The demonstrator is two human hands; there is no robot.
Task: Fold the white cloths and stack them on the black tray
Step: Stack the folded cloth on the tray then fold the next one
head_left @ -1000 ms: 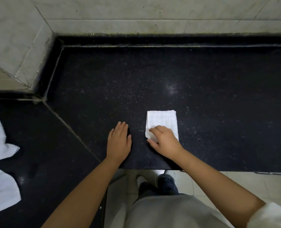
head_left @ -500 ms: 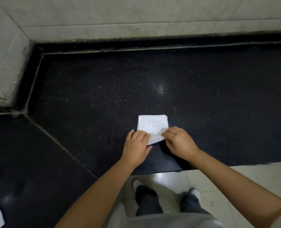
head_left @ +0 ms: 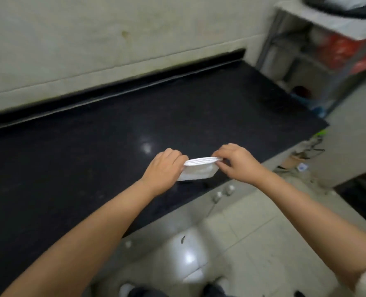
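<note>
folded cloth [head_left: 197, 170] pinched between left hand [head_left: 164, 168], right hand [head_left: 237, 162], blurred

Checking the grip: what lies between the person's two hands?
In the head view, only the folded white cloth spans the gap, its layered edge pinched by the left hand and right hand over the black speckled stone counter.

The black countertop [head_left: 92, 168] lies bare to the left and far side, bounded by the tiled wall [head_left: 92, 50]; a cluttered shelf unit [head_left: 319, 61] blocks the far right.
</note>
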